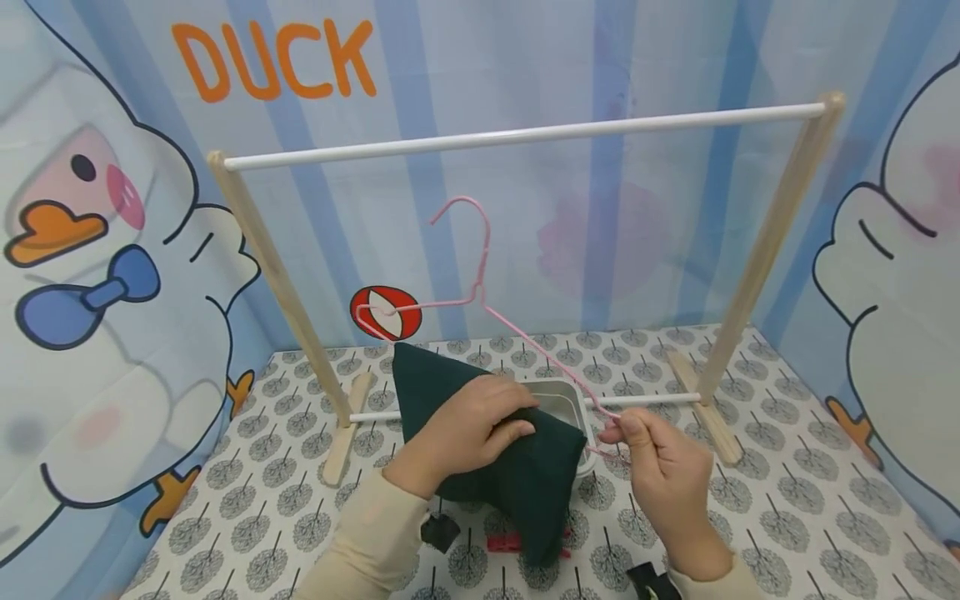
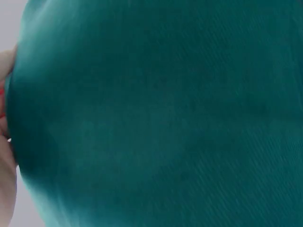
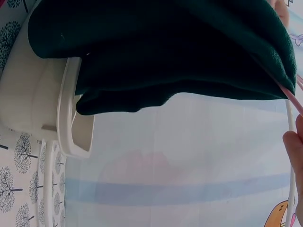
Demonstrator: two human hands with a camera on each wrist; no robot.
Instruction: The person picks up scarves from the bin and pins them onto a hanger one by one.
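Observation:
A pink wire hanger point(image 1: 536, 346) is held up in the middle of the head view, its hook upward. Dark green cloth point(image 1: 442, 387) drapes over its lower part, hiding most of the bottom bar. My left hand point(image 1: 476, 425) grips the cloth from above, fingers and thumb on its folded top. With my right hand point(image 1: 667, 471) I pinch the hanger's right end between thumb and fingers. The cloth point(image 2: 165, 118) fills most of the left wrist view. In the right wrist view, the cloth point(image 3: 142, 52) hangs beside the hanger wire point(image 3: 294, 101).
A white container point(image 1: 558, 390) stands behind the cloth, partly hidden. A rack with a white rail point(image 1: 525, 136) and wooden posts point(image 1: 277, 283) stands beyond it. Red clothespins point(image 1: 504, 543) lie on the tree-patterned tabletop point(image 1: 255, 517). Behind hangs a duck-printed curtain point(image 1: 510, 75).

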